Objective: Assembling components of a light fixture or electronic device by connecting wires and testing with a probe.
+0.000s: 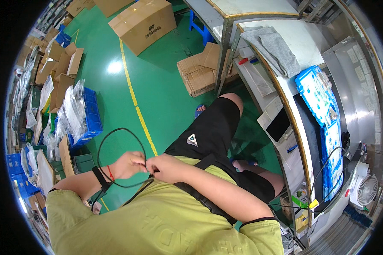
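A thin black cable (122, 128) forms a loose loop in front of my body, around my left hand (131, 164). My left fingers are pinched on the cable, and a black band and a red string circle that wrist. Right beside them, my right hand (166, 168) is also closed on the cable, with the fingertips of both hands nearly meeting. A small part between the fingertips is too covered to make out. Both hands are at waist height, close to the black strap (195, 193) across my yellow-green shirt.
To the right stands a workbench with a white top (293, 38), a grey cloth (272, 49), a blue-and-white panel (327, 123) and a small white fan (366, 189). A phone (278, 125) lies on the lower shelf. Cardboard boxes (142, 25) and blue bins (91, 114) stand on the green floor.
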{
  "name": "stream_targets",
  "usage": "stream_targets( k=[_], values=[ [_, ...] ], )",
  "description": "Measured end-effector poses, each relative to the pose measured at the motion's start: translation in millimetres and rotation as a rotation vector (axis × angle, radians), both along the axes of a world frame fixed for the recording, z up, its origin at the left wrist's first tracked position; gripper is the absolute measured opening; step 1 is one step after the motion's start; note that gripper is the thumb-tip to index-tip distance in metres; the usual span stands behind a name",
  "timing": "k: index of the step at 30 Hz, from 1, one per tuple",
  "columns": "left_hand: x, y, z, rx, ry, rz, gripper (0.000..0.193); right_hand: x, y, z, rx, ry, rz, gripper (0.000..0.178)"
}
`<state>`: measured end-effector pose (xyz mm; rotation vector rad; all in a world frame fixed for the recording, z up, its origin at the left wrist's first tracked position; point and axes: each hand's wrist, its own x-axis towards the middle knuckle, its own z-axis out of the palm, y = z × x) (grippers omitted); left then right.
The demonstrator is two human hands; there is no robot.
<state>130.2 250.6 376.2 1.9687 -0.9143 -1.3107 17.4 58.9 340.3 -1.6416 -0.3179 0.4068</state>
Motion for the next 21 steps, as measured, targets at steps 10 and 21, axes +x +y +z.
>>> stream_targets(
  k=[10,21],
  values=[
    [-36.9,-6.0,-8.9,0.140,0.250,0.302,0.013,1.7,-5.0,8.3,-0.098,0.080,-0.250,0.018],
    [-42.5,-23.6,-30.1,-0.128,0.070,0.225,0.021,10.3,4.6,26.3,-0.134,-0.063,-0.249,0.020]
  ],
)
